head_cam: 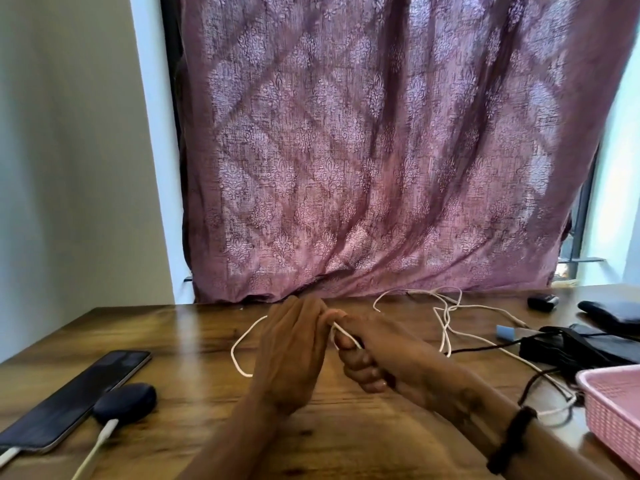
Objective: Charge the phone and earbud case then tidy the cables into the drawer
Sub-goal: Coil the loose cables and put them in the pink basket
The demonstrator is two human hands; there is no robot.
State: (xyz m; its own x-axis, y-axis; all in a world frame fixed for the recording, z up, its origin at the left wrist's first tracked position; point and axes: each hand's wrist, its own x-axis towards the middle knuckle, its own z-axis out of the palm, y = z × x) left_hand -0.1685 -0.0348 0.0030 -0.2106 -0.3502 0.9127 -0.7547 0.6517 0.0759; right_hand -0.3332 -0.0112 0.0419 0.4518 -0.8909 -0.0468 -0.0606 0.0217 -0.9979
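A black phone (79, 396) lies at the left of the wooden table (194, 334) with a white plug in its near end. Beside it sits a dark oval earbud case (125, 403), also with a white plug in it. Above the table's middle my left hand (289, 351) and my right hand (360, 355) meet around a white cable (239, 358). My right hand's fingers curl round the cable. My left hand holds it too, with a loop hanging out to its left. The rest of the cable trails in tangles to the back right.
A pink plastic basket (609, 403) stands at the right edge. Behind it lie a black adapter with black cords (561, 348), a small black device (542, 302), a blue item (504, 331) and a dark pouch (613, 315). A mauve curtain (381, 150) hangs behind the table.
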